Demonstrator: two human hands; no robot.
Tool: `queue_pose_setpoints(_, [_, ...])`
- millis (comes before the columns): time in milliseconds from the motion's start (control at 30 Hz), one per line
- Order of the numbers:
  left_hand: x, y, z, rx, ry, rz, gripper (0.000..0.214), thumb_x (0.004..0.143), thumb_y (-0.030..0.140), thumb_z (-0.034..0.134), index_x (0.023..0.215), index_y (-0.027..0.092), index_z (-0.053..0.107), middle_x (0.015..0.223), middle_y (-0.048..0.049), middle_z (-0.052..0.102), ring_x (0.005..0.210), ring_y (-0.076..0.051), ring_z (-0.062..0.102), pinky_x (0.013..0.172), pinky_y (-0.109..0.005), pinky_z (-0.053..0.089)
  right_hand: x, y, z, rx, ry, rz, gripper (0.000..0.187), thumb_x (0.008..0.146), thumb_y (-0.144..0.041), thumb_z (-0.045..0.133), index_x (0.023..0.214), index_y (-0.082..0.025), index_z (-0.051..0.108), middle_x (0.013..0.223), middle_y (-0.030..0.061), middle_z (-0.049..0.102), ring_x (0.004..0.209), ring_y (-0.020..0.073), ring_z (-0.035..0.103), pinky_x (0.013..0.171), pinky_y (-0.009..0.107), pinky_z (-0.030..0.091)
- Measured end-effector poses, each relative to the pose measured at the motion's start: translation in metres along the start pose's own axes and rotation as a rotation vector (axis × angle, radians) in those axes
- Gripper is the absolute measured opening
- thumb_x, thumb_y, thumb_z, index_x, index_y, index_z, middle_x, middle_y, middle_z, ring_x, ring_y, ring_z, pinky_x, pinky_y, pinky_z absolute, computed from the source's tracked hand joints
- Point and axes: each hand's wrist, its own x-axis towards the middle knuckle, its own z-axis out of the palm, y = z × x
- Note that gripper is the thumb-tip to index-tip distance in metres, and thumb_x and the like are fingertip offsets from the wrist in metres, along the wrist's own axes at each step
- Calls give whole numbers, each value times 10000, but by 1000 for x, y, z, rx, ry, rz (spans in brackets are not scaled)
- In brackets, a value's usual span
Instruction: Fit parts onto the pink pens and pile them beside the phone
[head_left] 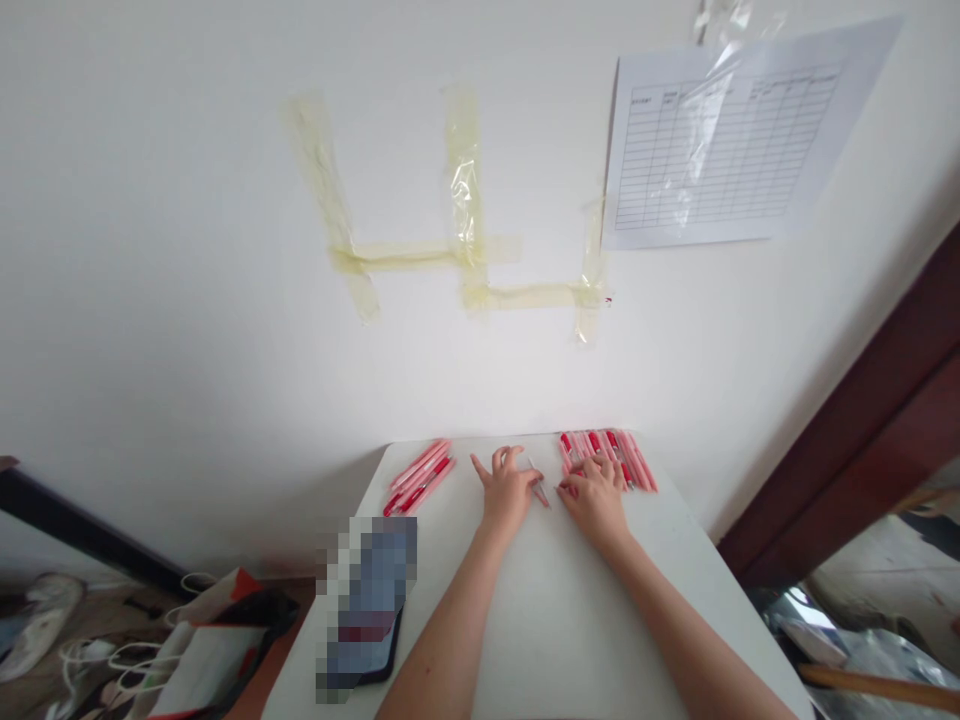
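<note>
My left hand (508,492) is over the middle of the white table with its fingers spread. Its thumb touches a slim pen part (541,492), clear at one end and pinkish at the other, lying on the tabletop. To the right, my right hand (596,497) is bent at the fingers, with thumb and forefinger closed around a small red pen piece (572,490), mostly hidden. Just beyond that hand is a row of pink and red pens (637,460), partly covered by its fingers. Another bundle of pink and red pens (420,475) lies left of my left hand.
A blurred-out phone-like object (375,590) rests on the left side of the white table (555,620). The table's far edge meets a wall with yellowed tape (465,190) and a taped paper form (720,150). Bags (217,640) stand on the floor at left.
</note>
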Motion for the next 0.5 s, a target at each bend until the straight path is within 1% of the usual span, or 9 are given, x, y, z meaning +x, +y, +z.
queue_pose_setpoints(200, [2,1,-1,-11,6,-5,186,870,249,620,842,375,755,1363,8,533,1322,-274,366,1096,-763,-79,0,3,1,-2,-19,4,127,835,-294,646,770,-285,754,1051,28,659,1188,302,418,1129,590,111])
queue_pose_setpoints(500, [4,0,2,-26,8,-10,129,842,236,655,798,325,739,1367,0,532,1327,-271,376,1100,-764,-79,1,4,-1,-23,-23,-21,136,859,-278,632,802,-284,755,1058,35,661,1173,305,435,1089,570,209])
